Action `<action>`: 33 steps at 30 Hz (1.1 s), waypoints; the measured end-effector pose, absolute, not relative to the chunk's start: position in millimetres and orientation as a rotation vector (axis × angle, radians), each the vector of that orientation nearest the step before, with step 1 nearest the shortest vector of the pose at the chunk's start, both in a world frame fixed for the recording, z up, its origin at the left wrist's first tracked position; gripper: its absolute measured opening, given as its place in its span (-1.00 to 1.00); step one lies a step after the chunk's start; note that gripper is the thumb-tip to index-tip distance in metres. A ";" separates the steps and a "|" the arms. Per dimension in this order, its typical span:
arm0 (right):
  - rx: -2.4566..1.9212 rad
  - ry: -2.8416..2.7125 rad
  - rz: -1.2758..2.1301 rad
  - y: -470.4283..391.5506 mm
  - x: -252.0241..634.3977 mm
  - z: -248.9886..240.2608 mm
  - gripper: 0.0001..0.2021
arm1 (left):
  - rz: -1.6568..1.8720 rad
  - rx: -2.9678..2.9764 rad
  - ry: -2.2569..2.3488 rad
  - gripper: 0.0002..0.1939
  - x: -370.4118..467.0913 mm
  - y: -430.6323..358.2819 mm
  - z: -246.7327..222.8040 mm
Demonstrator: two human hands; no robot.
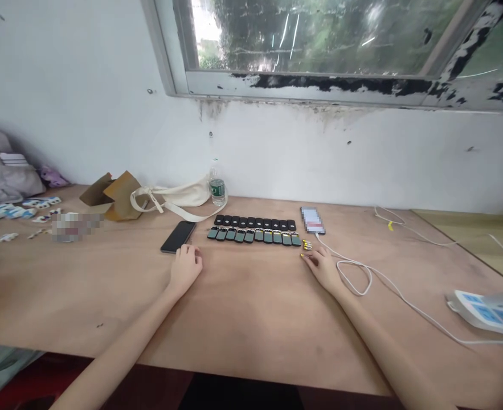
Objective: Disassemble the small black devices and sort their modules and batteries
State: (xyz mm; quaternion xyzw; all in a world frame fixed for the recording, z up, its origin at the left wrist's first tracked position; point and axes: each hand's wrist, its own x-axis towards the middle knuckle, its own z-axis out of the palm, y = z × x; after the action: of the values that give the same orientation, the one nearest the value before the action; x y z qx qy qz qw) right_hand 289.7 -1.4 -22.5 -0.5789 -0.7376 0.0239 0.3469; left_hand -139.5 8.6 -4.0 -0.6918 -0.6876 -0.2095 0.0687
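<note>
My left hand (186, 266) rests on the table with its fingers loosely curled, just below a dark phone (178, 237); nothing shows in it. The fingertips of my right hand (323, 269) pinch a small yellow-tipped piece (302, 255) close to the tabletop. Just above that hand lie several similar yellow-and-silver pieces (306, 245). Between my hands, farther back, runs a row of black oval covers (258, 222). In front of it is a row of dark casings with grey-green faces (249, 236); some on the right side show yellow near their tops.
A lit phone (313, 220) is plugged into a white cable (388, 279) that loops past my right hand toward a white-and-blue package (488, 310). A water bottle (217, 188), cream bag (187, 193) and brown paper bag (125, 196) stand along the wall. Small packets (7, 212) lie at far left.
</note>
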 end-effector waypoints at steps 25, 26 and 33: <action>-1.538 -1.783 -0.026 9.5 295.1 -32.0 -0.65 | -0.696 -2.537 -1.346 -0.70 -81.7 -6.5 3.5; -1.534 -1.778 -0.037 9.7 294.7 -31.7 -0.65 | -0.724 -2.574 -1.337 -0.68 -70.6 -5.0 2.9; -1.544 -1.785 -0.090 9.0 293.8 -29.3 -0.64 | -0.769 -2.662 -1.387 -0.57 1.7 26.7 0.3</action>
State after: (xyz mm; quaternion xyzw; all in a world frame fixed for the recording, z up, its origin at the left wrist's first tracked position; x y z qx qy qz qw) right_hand 293.8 9.0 -29.3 -0.6046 -0.6991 -0.0353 0.3799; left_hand 1.7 26.7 0.3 -0.8588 -0.4477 -0.2481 0.0216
